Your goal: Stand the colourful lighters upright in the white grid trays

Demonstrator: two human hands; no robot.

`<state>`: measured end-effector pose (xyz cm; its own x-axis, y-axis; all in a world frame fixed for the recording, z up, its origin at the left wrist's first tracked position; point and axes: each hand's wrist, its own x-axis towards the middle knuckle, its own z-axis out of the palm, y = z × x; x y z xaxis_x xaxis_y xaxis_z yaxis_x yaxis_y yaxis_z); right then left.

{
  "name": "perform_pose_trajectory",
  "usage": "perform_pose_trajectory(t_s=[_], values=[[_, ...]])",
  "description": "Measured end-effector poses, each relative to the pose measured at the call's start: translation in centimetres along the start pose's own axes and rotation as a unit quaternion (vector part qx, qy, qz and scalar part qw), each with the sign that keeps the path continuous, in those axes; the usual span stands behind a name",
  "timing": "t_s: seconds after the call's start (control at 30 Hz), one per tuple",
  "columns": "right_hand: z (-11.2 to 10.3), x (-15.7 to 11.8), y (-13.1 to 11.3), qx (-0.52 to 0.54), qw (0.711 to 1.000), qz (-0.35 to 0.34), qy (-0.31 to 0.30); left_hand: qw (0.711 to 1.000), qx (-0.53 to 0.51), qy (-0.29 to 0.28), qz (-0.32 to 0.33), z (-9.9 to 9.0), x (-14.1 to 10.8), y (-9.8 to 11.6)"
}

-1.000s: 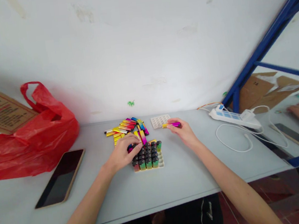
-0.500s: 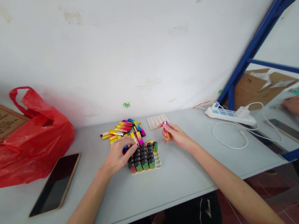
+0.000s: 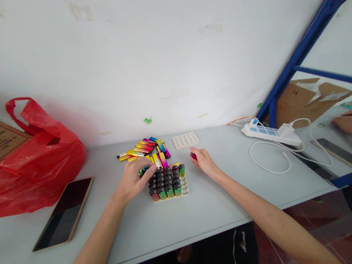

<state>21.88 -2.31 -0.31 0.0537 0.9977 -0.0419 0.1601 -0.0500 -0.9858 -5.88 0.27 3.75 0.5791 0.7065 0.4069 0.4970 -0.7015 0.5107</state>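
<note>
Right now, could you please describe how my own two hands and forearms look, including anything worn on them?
Your left hand and right hand are bare, without gloves. No sleeve, watch or bracelet shows on either forearm. Rings and nail details are too small to tell.

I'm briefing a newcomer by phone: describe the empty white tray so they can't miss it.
Start where the grey table meets the wall. Right of the colourful pile of lighters lies a flat white tray. Its pits are bare, whereas the nearer tray is mostly filled with black-topped lighters.
</note>
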Motion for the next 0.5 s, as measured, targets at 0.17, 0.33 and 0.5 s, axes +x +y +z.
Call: perform_pose_trajectory(t_s=[0.17, 0.33, 0.5], values=[[0.2, 0.3, 0.3, 0.003, 1.000, 0.002, -0.004, 1.000, -0.005, -0.008, 0.003, 0.1, 0.0, -0.1], [-0.1, 0.0, -0.2, 0.018, 1.000, -0.002, -0.003, 1.000, -0.004, -0.012, -0.003, 0.1, 0.0, 0.1], [-0.3, -0.3, -0.8, 0.041, 0.999, 0.003, -0.006, 1.000, -0.005, -0.010, -0.004, 0.0, 0.1, 0.1]])
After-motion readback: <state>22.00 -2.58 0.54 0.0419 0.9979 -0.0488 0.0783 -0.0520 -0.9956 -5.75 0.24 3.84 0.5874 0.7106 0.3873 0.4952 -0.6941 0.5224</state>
